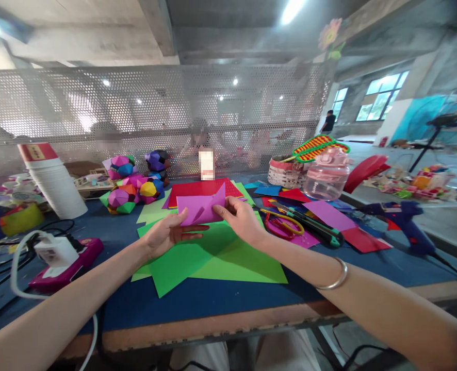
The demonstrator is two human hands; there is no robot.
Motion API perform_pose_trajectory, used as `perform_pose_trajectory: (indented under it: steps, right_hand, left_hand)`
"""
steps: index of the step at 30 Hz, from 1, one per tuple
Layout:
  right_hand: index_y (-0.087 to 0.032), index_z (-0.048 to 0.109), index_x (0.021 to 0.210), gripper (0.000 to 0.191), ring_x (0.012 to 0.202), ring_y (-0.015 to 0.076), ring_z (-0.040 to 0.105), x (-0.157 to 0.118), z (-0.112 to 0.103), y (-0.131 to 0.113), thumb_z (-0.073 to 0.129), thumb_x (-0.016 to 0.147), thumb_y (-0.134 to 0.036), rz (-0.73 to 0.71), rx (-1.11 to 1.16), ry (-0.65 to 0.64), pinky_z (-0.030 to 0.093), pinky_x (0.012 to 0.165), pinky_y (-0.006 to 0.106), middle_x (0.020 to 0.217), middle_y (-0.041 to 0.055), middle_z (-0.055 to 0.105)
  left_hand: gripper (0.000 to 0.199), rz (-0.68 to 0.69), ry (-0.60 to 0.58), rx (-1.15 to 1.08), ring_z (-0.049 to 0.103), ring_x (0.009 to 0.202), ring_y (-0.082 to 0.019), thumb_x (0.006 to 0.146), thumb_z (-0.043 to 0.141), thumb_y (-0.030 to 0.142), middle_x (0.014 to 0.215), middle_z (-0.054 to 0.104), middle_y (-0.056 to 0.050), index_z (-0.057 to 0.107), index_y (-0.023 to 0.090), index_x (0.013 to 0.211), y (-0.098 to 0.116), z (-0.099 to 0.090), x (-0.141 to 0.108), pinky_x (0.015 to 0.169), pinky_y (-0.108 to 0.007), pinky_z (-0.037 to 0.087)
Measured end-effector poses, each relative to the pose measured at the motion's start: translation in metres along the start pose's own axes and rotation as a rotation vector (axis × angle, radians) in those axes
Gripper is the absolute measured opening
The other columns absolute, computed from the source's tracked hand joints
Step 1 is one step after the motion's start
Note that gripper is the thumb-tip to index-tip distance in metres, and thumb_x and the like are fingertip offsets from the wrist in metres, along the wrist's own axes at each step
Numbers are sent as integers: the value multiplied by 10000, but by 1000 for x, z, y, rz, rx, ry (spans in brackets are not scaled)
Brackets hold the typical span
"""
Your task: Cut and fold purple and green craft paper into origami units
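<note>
A purple sheet of paper [197, 208], with a raised pointed flap at its right end, is held up between both hands. My left hand [170, 232] grips its lower left part, thumb in front and fingers beneath. My right hand [238, 214] pinches the right side near the flap. Under the hands lie green sheets [190, 260] and light green sheets [247, 260], overlapping on the blue tabletop [213, 304]. Just behind the purple paper is a red sheet [182, 189].
Left: stacked paper cups [64, 190], multicoloured paper balls [122, 198], a magenta power strip [91, 250] with cables. Right: scissors [286, 224], a green cutter [317, 226], a glue gun [410, 221], a pink bottle [327, 178], a basket [284, 172]. A perforated screen [154, 103] stands behind.
</note>
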State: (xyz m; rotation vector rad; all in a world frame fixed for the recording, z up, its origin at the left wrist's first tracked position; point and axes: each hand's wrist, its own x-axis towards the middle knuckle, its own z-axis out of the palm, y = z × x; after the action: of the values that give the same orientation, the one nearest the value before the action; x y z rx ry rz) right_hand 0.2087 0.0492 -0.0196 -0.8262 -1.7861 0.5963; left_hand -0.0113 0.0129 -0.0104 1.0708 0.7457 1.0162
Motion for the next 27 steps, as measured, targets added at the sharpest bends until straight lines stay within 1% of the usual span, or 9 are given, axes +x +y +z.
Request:
perform_pose_trajectory:
  steps: [2, 5, 7, 9, 12, 16, 21, 24, 27]
  right_hand:
    - [-206, 538, 745, 324, 599, 145, 488, -1, 0, -1, 628, 884, -484, -24, -7, -13, 390, 557, 286, 658, -8, 552]
    - [-184, 621, 843, 262, 714, 174, 602, -3, 1, -1, 653, 876, -442, -80, -1, -54, 468, 662, 302, 779, 33, 674]
    - [-177, 656, 883, 261, 776, 194, 647, -4, 2, -1, 652, 879, -438, -95, 2, -75, 491, 717, 316, 830, 49, 717]
    - [-170, 672, 884, 272, 786, 203, 663, -4, 2, 0, 646, 884, -440, -97, -10, -74, 500, 735, 325, 840, 58, 732]
    - [-162, 679, 900, 277, 794, 207, 669, -4, 2, 0, 648, 884, -436, -100, -23, -70, 507, 745, 329, 863, 67, 740]
    - [-169, 677, 909, 259, 799, 202, 669, -4, 2, -2, 651, 889, -427, -98, -19, -84, 507, 747, 322, 864, 60, 737]
    - [-177, 646, 852, 220, 800, 183, 622, -4, 1, -5, 660, 897, -392, -179, -102, -27, 493, 746, 316, 852, 50, 670]
    - [-176, 635, 846, 234, 892, 204, 607, -3, 1, -4, 676, 887, -402, -220, -131, 25, 503, 807, 349, 952, 82, 628]
    - [-170, 639, 911, 235, 959, 223, 603, -3, 2, -1, 701, 868, -393, -211, -120, 71, 513, 844, 377, 1108, 131, 611]
  left_hand:
    - [337, 7, -5, -10, 689, 1112, -366, 900, 700, 327, 1206, 711, -210, 714, 75, 1123, 0, -1, 0, 927, -450, 573]
    - [334, 58, 4, -15, 670, 1138, -372, 861, 739, 290, 1185, 724, -183, 722, 86, 1125, 2, -4, 1, 938, -492, 570]
    - [322, 106, 24, -1, 653, 1160, -370, 831, 768, 288, 1162, 735, -161, 738, 97, 1089, 2, -7, 1, 943, -504, 570]
    - [347, 144, 14, 53, 645, 1168, -356, 803, 800, 291, 1174, 731, -148, 743, 108, 1092, 2, -9, 2, 955, -486, 567]
    - [461, 184, -21, 171, 659, 1145, -332, 733, 862, 262, 1193, 724, -144, 729, 125, 1153, 1, -9, 2, 953, -440, 563]
    - [511, 181, 6, 239, 677, 1112, -334, 669, 905, 279, 1153, 737, -162, 740, 127, 1129, 0, -6, 2, 911, -411, 566]
    - [484, 201, -36, 301, 679, 1098, -334, 684, 896, 304, 1149, 736, -162, 748, 131, 1110, -2, -7, 2, 889, -414, 576]
    - [447, 202, -67, 341, 675, 1111, -331, 726, 870, 304, 1175, 728, -167, 749, 128, 1118, -2, -6, 2, 899, -413, 577]
    - [423, 211, -78, 339, 679, 1115, -328, 776, 834, 322, 1208, 718, -165, 743, 137, 1145, -2, -3, 0, 913, -414, 576]
